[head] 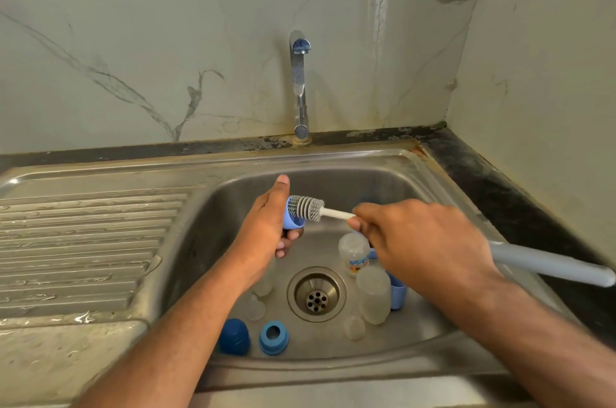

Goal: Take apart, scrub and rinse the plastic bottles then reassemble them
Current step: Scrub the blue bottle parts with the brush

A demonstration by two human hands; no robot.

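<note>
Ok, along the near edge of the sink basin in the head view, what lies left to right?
Dark blue cap → light blue ring → small clear teat → clear upturned bottle.

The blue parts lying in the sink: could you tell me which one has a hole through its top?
The lighter blue ring at the sink's near edge; the dark blue cap left of it is a closed dome.

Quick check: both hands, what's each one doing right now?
Left hand: closed around a light blue cap.
Right hand: closed on the bottle brush handle, bristles at the cap.
</note>
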